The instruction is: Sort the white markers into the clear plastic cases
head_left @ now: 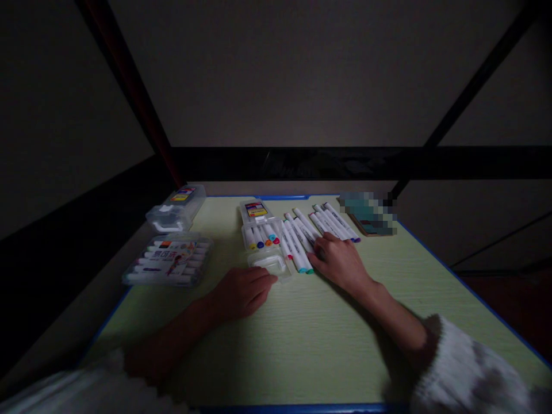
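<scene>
On the table in front of me stands an open clear plastic marker case (263, 231), with several white markers showing coloured ends inside. Its clear front flap (271, 265) lies folded down towards me. My left hand (246, 290) is closed, its fingertips at the flap's near right corner. To the right of the case, loose white markers (296, 244) lie side by side in a slanting row. My right hand (340, 260) is over them, fingers curled around the near end of a marker, whose cap is hidden. Farther right is another group of markers (334, 221).
At the left lie a closed clear case of markers (168, 261) with a printed label and, behind it, another clear plastic case (179, 207). A blurred, greenish flat item (368, 214) sits at the back right. The pale table (284, 351) has blue edges; a wall rises behind.
</scene>
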{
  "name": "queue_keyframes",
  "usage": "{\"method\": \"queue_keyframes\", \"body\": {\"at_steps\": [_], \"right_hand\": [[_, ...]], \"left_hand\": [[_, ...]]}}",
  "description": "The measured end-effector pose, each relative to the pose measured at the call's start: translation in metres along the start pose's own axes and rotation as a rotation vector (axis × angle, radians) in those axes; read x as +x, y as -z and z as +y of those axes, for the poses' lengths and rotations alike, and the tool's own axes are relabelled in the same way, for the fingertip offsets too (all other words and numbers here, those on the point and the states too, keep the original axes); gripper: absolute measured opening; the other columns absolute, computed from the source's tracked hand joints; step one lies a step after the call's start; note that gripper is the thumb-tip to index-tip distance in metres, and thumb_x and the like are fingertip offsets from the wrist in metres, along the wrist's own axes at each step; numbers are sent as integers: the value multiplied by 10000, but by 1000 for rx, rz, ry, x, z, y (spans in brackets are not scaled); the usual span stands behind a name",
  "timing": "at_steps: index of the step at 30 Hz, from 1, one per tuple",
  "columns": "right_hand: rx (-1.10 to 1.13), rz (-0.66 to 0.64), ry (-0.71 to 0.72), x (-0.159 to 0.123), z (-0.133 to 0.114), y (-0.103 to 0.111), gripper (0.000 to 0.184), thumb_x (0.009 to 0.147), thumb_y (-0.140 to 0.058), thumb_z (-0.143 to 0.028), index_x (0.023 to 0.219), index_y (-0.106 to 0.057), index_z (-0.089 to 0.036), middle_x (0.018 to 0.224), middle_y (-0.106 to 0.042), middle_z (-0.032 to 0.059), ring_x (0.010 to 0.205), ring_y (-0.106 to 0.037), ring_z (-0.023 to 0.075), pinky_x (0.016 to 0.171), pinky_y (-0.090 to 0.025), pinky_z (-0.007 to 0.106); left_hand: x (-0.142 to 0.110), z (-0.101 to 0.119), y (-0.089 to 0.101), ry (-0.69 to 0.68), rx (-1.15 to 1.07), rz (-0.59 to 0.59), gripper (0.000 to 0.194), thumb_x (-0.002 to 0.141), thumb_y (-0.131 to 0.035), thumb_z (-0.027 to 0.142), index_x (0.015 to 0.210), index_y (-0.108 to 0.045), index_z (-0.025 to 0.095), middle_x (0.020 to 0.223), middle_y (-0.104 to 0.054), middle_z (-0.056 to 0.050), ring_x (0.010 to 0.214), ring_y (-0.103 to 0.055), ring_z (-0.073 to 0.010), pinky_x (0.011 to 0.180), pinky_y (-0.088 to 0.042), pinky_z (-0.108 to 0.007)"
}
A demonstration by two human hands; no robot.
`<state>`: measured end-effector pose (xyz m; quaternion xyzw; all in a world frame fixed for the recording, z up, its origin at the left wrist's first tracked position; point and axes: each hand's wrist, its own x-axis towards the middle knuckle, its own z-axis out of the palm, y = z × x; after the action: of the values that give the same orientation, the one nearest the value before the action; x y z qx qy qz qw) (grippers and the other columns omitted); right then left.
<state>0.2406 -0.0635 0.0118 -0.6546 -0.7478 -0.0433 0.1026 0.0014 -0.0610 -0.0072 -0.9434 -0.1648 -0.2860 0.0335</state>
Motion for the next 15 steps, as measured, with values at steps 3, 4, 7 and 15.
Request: {"method": "queue_keyframes", "body": {"at_steps": [3,4,7,15], "right_hand": [[-19,2,-2,0,1,-1,183,808,-507,-319,760,-593,-166,830,-594,65,722,-565,190,612,-274,301],[-22,4,-3,0,1,-1,186,809,-506,-323,762,-594,-166,832,-593,65,724,-566,193,612,-273,303],[-24,9,0,0,1,-2,193,811,-503,-329,765,-595,-166,833,-592,66,726,-566,198,610,-272,306],[3,17,17,1,2,-4,181,806,-495,-293,732,-585,-155,825,-588,69,715,-558,188,616,-279,304]], "left_hand": [[0,0,0,14,5,-11,201,869,-388,132,940,-577,122,799,-657,-59,686,-616,-126,583,-470,-215],[0,0,0,15,7,-15,202,870,-386,134,938,-577,124,796,-657,-57,682,-615,-127,578,-470,-215],[0,-1,1,12,8,-20,201,873,-384,138,937,-574,127,779,-655,-51,666,-612,-123,573,-470,-213],[0,0,1,2,18,-4,202,874,-378,131,945,-567,122,794,-663,-55,678,-625,-128,586,-487,-218]]}}
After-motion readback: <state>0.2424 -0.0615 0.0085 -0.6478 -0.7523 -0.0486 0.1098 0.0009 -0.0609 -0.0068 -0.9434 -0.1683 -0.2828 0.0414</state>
